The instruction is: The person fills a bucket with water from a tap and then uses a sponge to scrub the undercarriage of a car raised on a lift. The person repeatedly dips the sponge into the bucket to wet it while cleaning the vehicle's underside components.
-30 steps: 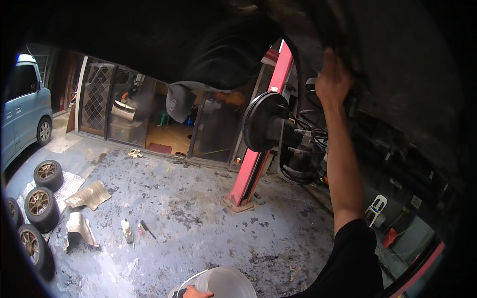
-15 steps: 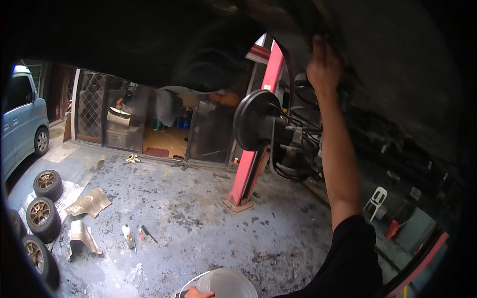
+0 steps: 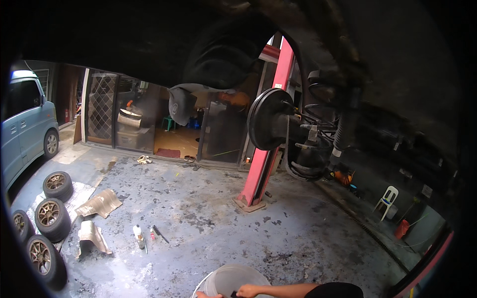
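At the lower edge, a translucent plastic bucket (image 3: 224,276) is tilted, with its pale handle at its left side. My left hand (image 3: 208,295) is closed on the bucket's near left rim, mostly cut off by the frame. Over the bucket's mouth, my right hand (image 3: 249,290) comes in from the right with its fingers closed round a small black object (image 3: 235,294); its kind cannot be made out. Ahead and above hangs the dark underside of a raised vehicle, with a round brake part (image 3: 266,119) and a coil spring (image 3: 320,116) exposed.
A red lift post (image 3: 266,164) stands behind the brake part. Several wheels (image 3: 51,218) and curved metal shields (image 3: 99,202) lie at the left, with bottles (image 3: 138,236) on the floor. A light blue van (image 3: 30,119) is parked far left; a white chair (image 3: 387,201) stands right.
My right hand has come down from the vehicle's dark underside to the bucket. The coil spring is uncovered now, and the view has shifted slightly.
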`<move>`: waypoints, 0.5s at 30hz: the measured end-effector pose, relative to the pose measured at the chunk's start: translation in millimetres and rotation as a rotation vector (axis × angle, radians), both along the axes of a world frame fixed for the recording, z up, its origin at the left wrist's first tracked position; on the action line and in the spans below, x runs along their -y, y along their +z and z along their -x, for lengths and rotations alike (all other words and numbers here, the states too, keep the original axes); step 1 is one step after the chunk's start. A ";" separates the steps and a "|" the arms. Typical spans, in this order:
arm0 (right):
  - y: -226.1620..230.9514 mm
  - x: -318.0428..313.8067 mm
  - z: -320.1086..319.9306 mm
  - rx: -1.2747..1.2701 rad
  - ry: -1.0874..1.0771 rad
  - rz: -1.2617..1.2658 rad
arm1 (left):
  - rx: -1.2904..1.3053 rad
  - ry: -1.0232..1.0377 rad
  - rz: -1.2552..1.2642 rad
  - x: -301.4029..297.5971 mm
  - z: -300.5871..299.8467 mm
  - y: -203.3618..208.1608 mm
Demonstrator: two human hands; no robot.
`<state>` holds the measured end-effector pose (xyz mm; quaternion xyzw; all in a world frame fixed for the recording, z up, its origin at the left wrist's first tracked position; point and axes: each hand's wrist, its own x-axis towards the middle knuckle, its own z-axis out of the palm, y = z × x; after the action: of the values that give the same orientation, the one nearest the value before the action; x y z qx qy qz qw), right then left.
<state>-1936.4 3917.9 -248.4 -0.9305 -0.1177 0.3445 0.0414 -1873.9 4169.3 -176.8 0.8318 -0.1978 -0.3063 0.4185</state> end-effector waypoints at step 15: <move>-25.3 -15.3 -37.3 0.032 -0.636 -0.284 | -0.058 -0.137 0.033 15.3 6.2 40.9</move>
<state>-1899.1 3933.2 -273.7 -0.9108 0.1305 0.2799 0.2740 -1880.1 4154.0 -135.9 0.8002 -0.2470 -0.3548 0.4156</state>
